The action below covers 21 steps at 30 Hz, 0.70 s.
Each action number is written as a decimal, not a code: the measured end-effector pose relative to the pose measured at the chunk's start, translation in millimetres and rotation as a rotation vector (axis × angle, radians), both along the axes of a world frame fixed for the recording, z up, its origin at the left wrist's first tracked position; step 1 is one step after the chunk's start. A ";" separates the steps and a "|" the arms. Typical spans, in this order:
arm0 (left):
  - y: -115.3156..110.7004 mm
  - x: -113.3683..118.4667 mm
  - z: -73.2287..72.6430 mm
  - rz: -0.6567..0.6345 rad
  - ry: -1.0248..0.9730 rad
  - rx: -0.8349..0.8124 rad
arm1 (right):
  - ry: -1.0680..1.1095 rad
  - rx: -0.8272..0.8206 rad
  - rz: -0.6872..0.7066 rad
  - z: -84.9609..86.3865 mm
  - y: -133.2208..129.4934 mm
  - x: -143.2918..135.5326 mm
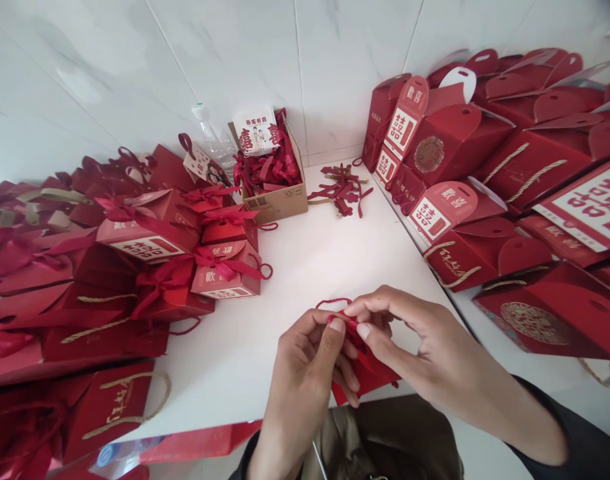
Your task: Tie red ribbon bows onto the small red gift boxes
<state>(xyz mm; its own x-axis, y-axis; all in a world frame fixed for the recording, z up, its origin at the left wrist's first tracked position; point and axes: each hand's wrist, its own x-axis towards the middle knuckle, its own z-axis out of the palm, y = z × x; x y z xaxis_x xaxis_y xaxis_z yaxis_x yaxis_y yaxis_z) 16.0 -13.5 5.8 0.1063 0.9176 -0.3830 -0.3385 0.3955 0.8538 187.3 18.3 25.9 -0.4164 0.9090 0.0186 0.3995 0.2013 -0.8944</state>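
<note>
A small red gift box (379, 380) sits at the front edge of the white table (305, 257), largely covered by my hands. Over its top, my left hand (307, 363) pinches a red ribbon (367, 357) between thumb and forefinger. My right hand (419, 340) is closed on the same ribbon just to the right, the two sets of fingertips nearly meeting. A thin red cord handle (335, 302) loops out behind the fingers. How the ribbon is tied or folded is hidden by my fingers.
Red boxes with tied bows (172, 287) crowd the left. Untied red boxes (459, 143) are stacked on the right. At the back stand a cardboard carton (279, 205) of ribbons and a clear plastic bottle (209, 133), beside a heap of loose ribbon pieces (342, 190). A tiled wall rises behind.
</note>
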 end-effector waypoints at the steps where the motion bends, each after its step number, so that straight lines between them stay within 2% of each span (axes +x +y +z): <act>1: 0.6 -0.5 0.6 -0.005 0.001 0.001 | 0.005 0.020 -0.009 0.0 -0.5 0.5; 8: -0.2 -6.9 0.5 -0.074 -0.008 0.000 | 0.001 0.157 0.093 -4.9 -3.2 2.8; 13: -2.3 -11.3 -0.1 -0.123 0.003 0.013 | -0.016 0.124 0.089 -11.2 -5.2 4.6; 21: -1.0 -12.9 2.6 -0.083 0.068 0.026 | -0.064 0.024 0.119 -16.8 -3.0 3.0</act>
